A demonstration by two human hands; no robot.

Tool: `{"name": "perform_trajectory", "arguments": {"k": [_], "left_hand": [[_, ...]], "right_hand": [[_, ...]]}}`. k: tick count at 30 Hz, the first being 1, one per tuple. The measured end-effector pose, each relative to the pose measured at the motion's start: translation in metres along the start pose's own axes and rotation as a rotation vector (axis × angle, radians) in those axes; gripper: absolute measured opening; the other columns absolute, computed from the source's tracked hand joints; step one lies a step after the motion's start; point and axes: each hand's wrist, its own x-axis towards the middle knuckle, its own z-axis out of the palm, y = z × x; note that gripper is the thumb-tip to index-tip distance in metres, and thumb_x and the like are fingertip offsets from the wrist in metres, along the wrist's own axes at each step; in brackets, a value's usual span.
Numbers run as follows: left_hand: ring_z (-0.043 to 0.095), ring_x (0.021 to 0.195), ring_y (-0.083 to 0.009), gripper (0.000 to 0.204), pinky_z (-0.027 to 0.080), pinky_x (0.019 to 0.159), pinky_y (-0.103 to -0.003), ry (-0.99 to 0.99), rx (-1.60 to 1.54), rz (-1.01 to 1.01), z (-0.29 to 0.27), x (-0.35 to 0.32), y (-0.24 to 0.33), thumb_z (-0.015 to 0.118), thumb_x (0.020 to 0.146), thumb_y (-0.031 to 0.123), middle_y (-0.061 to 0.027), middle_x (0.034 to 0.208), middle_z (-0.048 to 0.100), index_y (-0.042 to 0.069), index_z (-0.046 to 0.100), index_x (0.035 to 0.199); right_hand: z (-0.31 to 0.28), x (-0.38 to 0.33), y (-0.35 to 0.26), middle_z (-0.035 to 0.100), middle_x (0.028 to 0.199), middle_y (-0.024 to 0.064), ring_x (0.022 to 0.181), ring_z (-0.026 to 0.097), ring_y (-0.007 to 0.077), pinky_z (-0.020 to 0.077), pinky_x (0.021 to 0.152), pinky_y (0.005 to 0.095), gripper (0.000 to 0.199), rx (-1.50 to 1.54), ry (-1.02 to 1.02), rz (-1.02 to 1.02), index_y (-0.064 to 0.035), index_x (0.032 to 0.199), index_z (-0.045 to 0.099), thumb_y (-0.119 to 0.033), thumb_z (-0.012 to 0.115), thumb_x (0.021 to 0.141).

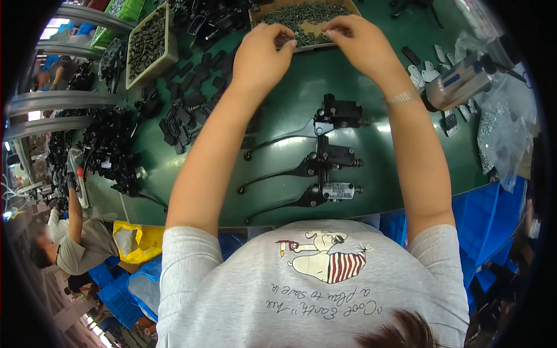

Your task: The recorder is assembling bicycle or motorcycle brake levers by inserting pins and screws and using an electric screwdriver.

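Note:
Both my hands are at the near side of a shallow tray (346, 7) of small dark screws (301, 14). The fingers of my left hand (264, 55) are curled, thumb close to the fingertips, at the tray's near left edge; what they hold, if anything, is too small to make out. Over the tray's right part, my right hand (365, 46) has its thumb and fingers pinched together, the contents hidden. Between my forearms lie three black brake lever assemblies in a column: a far one (342, 113), a middle one (338, 155) and a near one (338, 191) with a silver cap.
A silver power tool (461, 84) lies right of my right forearm, near small metal plates (428, 74) and a clear plastic bag (505, 139). Left are black rectangular parts (180, 119), a bin of small parts (168, 58) and piled black assemblies (110, 139). Another person (84, 243) works far left.

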Motion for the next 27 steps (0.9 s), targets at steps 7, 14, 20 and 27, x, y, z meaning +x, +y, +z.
{"name": "perform_trajectory", "arguments": {"k": [7,14,20,27], "left_hand": [[0.070,0.097,-0.0301,0.021,0.056,0.077,-0.043,-0.463,0.501,-0.205,0.018,0.056,-0.015,0.067,0.081,0.022,-0.0109,0.100,0.072,0.011,0.074,0.097],[0.068,0.095,-0.0295,0.018,0.054,0.079,-0.042,-0.462,0.622,-0.084,0.024,0.056,-0.026,0.065,0.087,0.028,-0.0092,0.099,0.072,0.014,0.073,0.096],[0.070,0.089,-0.0303,0.014,0.056,0.076,-0.042,-0.349,0.485,0.013,0.020,0.050,-0.040,0.065,0.084,0.018,-0.0106,0.098,0.073,0.013,0.075,0.093],[0.070,0.077,-0.0241,0.012,0.054,0.071,-0.036,-0.452,0.328,-0.095,0.014,0.059,-0.045,0.071,0.083,0.017,-0.0116,0.088,0.073,0.010,0.075,0.091]], "right_hand": [[0.041,0.044,0.048,0.060,0.073,-0.0002,0.071,0.055,0.0071,0.0438,0.063,0.0225,0.023,-0.473,-0.254,-0.021,-0.0028,0.090,0.069,-0.025,0.069,0.090],[0.043,0.055,0.056,0.070,0.089,0.0130,0.088,0.067,0.0278,0.0521,0.079,0.0393,0.020,-0.313,-0.453,-0.019,-0.0027,0.095,0.069,-0.021,0.068,0.087],[0.031,0.055,0.040,0.069,0.087,0.0150,0.078,0.066,0.0275,0.0522,0.074,0.0371,0.019,-0.161,-0.311,0.080,0.0024,0.097,0.067,-0.014,0.067,0.088],[0.019,0.037,0.023,0.069,0.092,0.0182,0.083,0.066,0.0335,0.0519,0.078,0.0399,0.022,-0.073,-0.101,0.032,0.0016,0.099,0.068,-0.018,0.066,0.088]]}}
